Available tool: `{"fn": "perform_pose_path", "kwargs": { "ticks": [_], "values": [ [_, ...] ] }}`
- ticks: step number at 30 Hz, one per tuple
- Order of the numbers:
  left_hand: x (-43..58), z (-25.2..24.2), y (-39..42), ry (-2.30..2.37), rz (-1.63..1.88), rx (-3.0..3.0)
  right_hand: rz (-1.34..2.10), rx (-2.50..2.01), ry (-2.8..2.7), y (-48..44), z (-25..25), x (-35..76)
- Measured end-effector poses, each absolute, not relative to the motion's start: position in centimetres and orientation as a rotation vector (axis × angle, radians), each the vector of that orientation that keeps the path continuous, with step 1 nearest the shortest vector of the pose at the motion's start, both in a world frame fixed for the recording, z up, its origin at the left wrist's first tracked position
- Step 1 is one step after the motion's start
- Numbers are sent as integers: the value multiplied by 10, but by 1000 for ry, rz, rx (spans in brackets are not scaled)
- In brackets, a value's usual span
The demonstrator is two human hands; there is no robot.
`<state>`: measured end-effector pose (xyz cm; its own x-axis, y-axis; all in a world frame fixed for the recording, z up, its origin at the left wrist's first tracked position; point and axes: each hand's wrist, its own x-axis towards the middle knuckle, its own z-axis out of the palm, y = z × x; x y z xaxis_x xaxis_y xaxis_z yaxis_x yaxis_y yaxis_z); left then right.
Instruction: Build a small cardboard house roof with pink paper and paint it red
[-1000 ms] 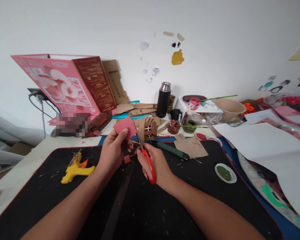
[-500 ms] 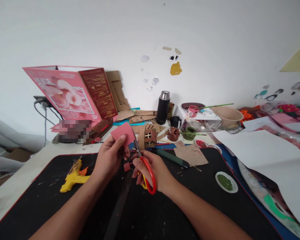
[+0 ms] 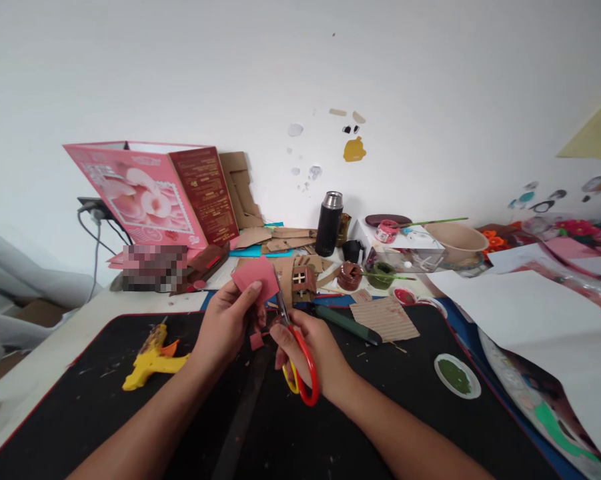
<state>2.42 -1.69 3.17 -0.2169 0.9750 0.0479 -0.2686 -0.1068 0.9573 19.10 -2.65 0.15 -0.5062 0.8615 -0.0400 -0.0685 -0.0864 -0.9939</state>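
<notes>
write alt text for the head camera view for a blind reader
A person's left hand holds a pink sheet and the right hand holds scissors at its edge, above a black mat. A yellow glue gun lies left, a white dish of green paint right.

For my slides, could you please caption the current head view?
Left hand holding a pink sheet, right hand holding scissors, above a black mat.

The head camera, close above the black mat (image 3: 290, 440), faces forward and down toward a wall (image 3: 205, 80).
</notes>
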Motion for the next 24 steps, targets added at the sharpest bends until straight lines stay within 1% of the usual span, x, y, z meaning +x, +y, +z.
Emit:
{"fn": "perform_pose_path", "kwargs": {
  "ticks": [16, 20, 24],
  "values": [
    [33, 28, -16, 1090, 1526, 906, 1421, -1043, -1535, -32, -5, 190],
    [34, 24, -17, 1104, 1496, 948, 1459, -1015, -1527, -33, -8, 186],
    [29, 26, -13, 1075, 1651, 884, 1603, -949, -1379, -30, -3, 187]
  ]
}}
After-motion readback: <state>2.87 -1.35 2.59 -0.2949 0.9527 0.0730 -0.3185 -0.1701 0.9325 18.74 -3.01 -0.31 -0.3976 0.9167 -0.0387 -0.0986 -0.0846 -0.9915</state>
